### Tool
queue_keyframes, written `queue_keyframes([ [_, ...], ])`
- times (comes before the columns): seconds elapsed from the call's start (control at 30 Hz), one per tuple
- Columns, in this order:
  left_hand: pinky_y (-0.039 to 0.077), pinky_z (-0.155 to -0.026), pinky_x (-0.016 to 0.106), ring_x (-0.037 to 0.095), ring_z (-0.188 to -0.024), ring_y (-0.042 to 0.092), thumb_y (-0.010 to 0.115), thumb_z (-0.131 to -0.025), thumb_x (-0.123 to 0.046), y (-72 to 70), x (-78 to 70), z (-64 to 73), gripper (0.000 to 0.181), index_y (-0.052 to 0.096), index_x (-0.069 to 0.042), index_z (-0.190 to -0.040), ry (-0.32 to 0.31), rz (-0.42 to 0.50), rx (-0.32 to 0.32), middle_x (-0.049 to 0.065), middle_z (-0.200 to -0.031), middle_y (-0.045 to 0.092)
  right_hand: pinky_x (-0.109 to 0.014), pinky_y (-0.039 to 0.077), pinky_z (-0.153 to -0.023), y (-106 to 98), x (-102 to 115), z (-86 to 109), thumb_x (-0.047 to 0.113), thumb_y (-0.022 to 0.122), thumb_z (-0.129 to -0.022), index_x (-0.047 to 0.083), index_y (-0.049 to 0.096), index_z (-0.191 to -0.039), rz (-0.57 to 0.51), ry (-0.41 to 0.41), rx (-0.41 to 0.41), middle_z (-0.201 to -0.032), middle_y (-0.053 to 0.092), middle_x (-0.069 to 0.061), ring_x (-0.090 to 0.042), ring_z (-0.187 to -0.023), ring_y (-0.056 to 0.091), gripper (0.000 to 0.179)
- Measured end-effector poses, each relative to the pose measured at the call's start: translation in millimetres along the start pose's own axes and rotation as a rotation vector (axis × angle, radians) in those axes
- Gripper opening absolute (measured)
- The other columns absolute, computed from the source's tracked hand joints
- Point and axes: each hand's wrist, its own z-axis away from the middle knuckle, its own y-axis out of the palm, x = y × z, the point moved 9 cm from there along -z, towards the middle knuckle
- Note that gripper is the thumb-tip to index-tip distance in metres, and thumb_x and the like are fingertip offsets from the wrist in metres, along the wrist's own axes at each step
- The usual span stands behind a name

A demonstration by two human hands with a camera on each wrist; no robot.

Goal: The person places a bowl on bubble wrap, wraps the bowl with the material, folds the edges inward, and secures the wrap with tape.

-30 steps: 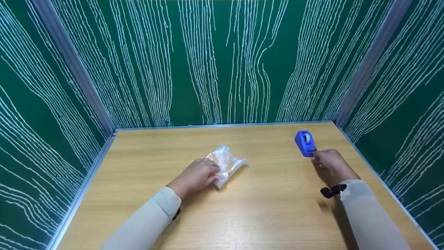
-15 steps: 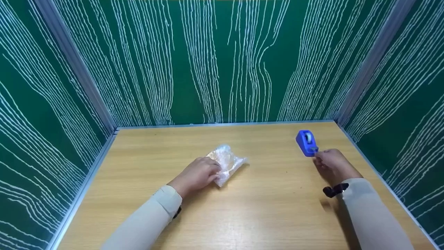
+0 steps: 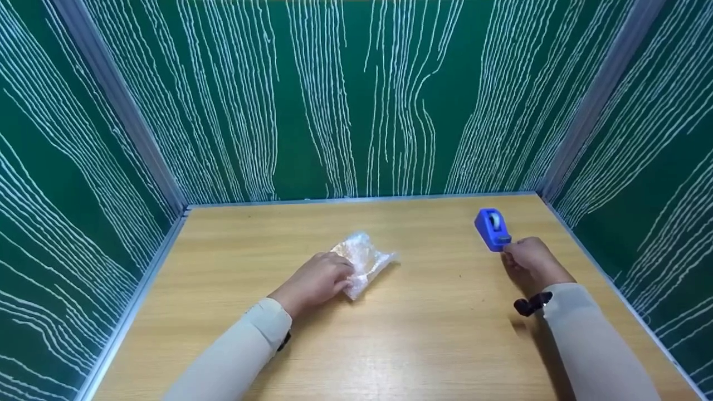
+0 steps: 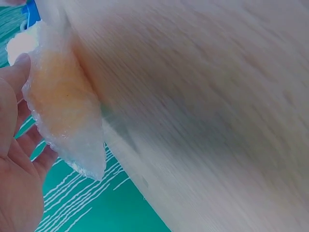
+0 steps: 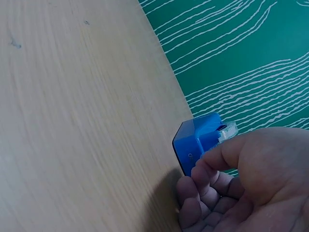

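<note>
Near the middle of the table, my left hand (image 3: 317, 278) grips a crumpled bubble wrap packet (image 3: 365, 257) by its near left side. The left wrist view shows something orange through the packet's (image 4: 65, 92) clear layers, with the thumb lying over its edge. Over to the right stands a blue tape dispenser (image 3: 488, 235) with a roll of tape (image 3: 495, 221) in it. My right hand (image 3: 537, 260) is at the dispenser's near end, thumb and forefinger pinched together on the tape's free end; the strip itself is mostly hidden. The other fingers curl under, beside the dispenser (image 5: 187, 145).
Green panels (image 3: 312, 100) with white wavy lines enclose the wooden table (image 3: 390, 345) at the back and both sides. Grey metal edging (image 3: 161, 245) runs along their foot. A dark strap with a small camera (image 3: 532, 304) sits on the right wrist.
Both hands stay almost where they were, the left on the bubble wrap packet, the right at the dispenser. The right wrist has shifted very slightly.
</note>
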Motion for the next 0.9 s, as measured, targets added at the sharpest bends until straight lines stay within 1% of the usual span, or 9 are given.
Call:
queue_keyframes([
  [0.1,0.046,-0.133,0.050,0.026,-0.143,0.069,0.069,-0.114,-0.033,-0.1,0.9,1.4,0.031,0.082,-0.017,-0.138,-0.004,0.000,-0.003,0.002,-0.148,0.078,-0.069,0.035,-0.124,0.6,2.1,-2.4,0.027,0.049,-0.118,-0.009,0.048,-0.152,0.009,-0.027,-0.010,-0.137,0.059,-0.025,-0.045,-0.134,0.052,0.049],
  [0.17,0.048,-0.131,0.051,0.027,-0.141,0.070,0.070,-0.114,-0.032,-0.9,-0.3,2.1,0.029,0.083,-0.016,-0.135,0.015,-0.012,-0.013,0.003,-0.146,0.079,-0.063,0.041,-0.118,0.1,4.2,-4.7,0.025,0.050,-0.116,-0.010,0.053,-0.142,0.043,-0.063,-0.027,-0.123,0.063,-0.021,-0.042,-0.124,0.057,0.043],
  [0.2,0.049,-0.130,0.051,0.027,-0.140,0.071,0.071,-0.114,-0.032,-1.2,-1.1,2.4,0.029,0.083,-0.015,-0.134,0.027,-0.021,-0.019,0.004,-0.144,0.079,-0.062,0.042,-0.115,-0.2,4.3,-5.5,0.025,0.051,-0.116,-0.010,0.054,-0.139,0.053,-0.070,-0.034,-0.118,0.064,-0.019,-0.041,-0.121,0.058,0.042],
  [0.27,0.051,-0.128,0.051,0.027,-0.138,0.072,0.072,-0.113,-0.032,-1.7,-2.5,2.8,0.028,0.083,-0.015,-0.132,0.049,-0.037,-0.032,0.005,-0.142,0.080,-0.062,0.042,-0.112,-0.5,3.9,-5.7,0.024,0.051,-0.115,-0.010,0.054,-0.137,0.068,-0.069,-0.042,-0.114,0.063,-0.018,-0.040,-0.118,0.058,0.040],
  [0.33,0.052,-0.126,0.051,0.028,-0.137,0.073,0.073,-0.113,-0.032,-1.7,-3.4,2.9,0.027,0.083,-0.014,-0.130,0.065,-0.052,-0.040,0.005,-0.140,0.081,-0.064,0.039,-0.115,0.6,1.7,-5.9,0.023,0.051,-0.114,-0.010,0.052,-0.142,0.053,-0.044,-0.033,-0.122,0.062,-0.020,-0.042,-0.123,0.056,0.043],
  [0.4,0.051,-0.127,0.050,0.027,-0.137,0.073,0.072,-0.113,-0.033,-0.9,-2.7,2.8,0.029,0.083,-0.015,-0.132,0.057,-0.050,-0.037,0.005,-0.141,0.081,-0.070,0.031,-0.121,2.6,-1.4,-4.4,0.024,0.052,-0.116,-0.008,0.046,-0.152,0.010,0.005,-0.012,-0.137,0.057,-0.024,-0.045,-0.134,0.050,0.049],
  [0.5,0.049,-0.129,0.050,0.027,-0.139,0.072,0.071,-0.113,-0.034,1.0,-1.0,2.5,0.031,0.082,-0.015,-0.135,0.037,-0.044,-0.027,0.005,-0.143,0.080,-0.073,0.027,-0.123,4.3,-3.0,-3.2,0.023,0.052,-0.116,-0.008,0.040,-0.158,-0.015,0.035,0.008,-0.148,0.050,-0.027,-0.048,-0.141,0.046,0.054],
  [0.7,0.047,-0.132,0.050,0.026,-0.143,0.069,0.070,-0.114,-0.036,2.7,0.8,2.2,0.034,0.081,-0.016,-0.140,0.003,-0.032,-0.006,0.004,-0.148,0.078,-0.074,0.024,-0.123,5.2,-2.5,-0.6,0.022,0.052,-0.117,-0.007,0.034,-0.162,-0.036,0.047,0.027,-0.154,0.046,-0.028,-0.049,-0.144,0.042,0.057],
  [0.9,0.044,-0.135,0.050,0.026,-0.147,0.067,0.069,-0.115,-0.037,4.7,1.9,1.4,0.036,0.079,-0.017,-0.143,-0.021,-0.022,0.019,0.003,-0.151,0.076,-0.069,0.032,-0.124,2.9,0.3,-3.9,0.023,0.048,-0.118,-0.011,0.037,-0.161,0.028,0.032,0.010,-0.147,0.051,-0.028,-0.047,-0.139,0.048,0.056],
])
